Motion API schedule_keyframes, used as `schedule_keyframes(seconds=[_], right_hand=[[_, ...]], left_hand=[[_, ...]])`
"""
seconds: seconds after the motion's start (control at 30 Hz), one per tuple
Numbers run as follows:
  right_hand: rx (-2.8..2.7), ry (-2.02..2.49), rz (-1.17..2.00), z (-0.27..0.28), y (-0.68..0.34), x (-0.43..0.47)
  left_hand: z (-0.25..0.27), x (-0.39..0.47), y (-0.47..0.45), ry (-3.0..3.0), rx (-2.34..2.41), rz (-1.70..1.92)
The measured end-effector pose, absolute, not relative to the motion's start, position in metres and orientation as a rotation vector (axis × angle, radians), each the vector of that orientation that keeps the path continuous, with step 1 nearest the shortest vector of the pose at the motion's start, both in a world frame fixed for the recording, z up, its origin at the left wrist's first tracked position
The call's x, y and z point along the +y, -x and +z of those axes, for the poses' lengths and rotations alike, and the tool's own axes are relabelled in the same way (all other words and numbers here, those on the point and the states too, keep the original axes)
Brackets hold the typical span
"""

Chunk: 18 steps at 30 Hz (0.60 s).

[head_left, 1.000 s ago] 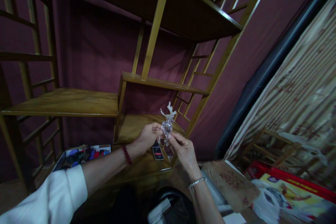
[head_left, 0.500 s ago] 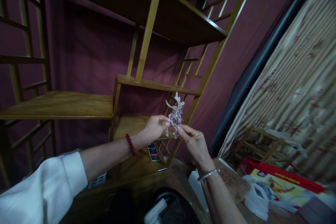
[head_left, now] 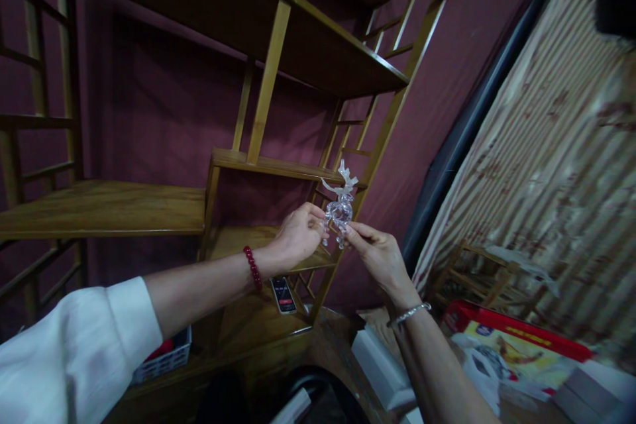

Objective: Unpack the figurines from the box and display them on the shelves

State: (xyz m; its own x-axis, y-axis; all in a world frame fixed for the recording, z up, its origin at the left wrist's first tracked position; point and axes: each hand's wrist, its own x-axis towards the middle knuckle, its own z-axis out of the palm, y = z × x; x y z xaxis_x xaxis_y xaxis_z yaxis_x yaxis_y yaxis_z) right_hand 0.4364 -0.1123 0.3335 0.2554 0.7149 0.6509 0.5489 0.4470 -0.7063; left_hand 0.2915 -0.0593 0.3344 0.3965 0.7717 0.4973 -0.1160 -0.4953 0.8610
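Observation:
A clear deer figurine (head_left: 340, 212) with frosted antlers is held upright between both hands, in front of the right side of a wooden shelf unit (head_left: 258, 164). My left hand (head_left: 301, 233), a red bead bracelet on its wrist, pinches the figurine's left side near the body and legs. From the right, my right hand (head_left: 378, 257) grips a lower leg between thumb and fingers; a silver bracelet circles that wrist. Below the left hand, a phone (head_left: 283, 295) with a lit screen leans on the low shelf.
At the lower right lie a red and yellow box (head_left: 521, 338), a plastic bag (head_left: 479, 368) and a white box (head_left: 381, 368). A patterned curtain (head_left: 546, 165) hangs on the right. A white basket (head_left: 166, 356) stands at lower left. A dark round seat (head_left: 328, 387) is at the bottom.
Both hands and the deer figurine have moved slightly right and up in the view. The camera has shifted, so the shelves sit further left and more of the basket shows.

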Motion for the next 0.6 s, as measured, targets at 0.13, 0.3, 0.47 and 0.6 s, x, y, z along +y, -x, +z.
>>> schedule_keyframes(seconds=[0.13,0.3,0.47,0.6], right_hand=[[-1.396,1.187,0.148,0.344,-0.440,-0.110],[-1.409,1.193,0.088,0.359,-0.441,-0.108],[-1.406,1.182,0.059,0.370,-0.440,-0.105],[-1.401,1.156,0.101,0.376,-0.442,-0.099]], left_hand=[[0.343,-0.060,-0.293,-1.812,0.582,1.242],[0.358,-0.060,-0.293,-1.887,0.565,1.222],[0.372,-0.058,-0.293,-1.948,0.538,1.259],[0.381,-0.053,-0.294,-2.010,0.508,1.254]])
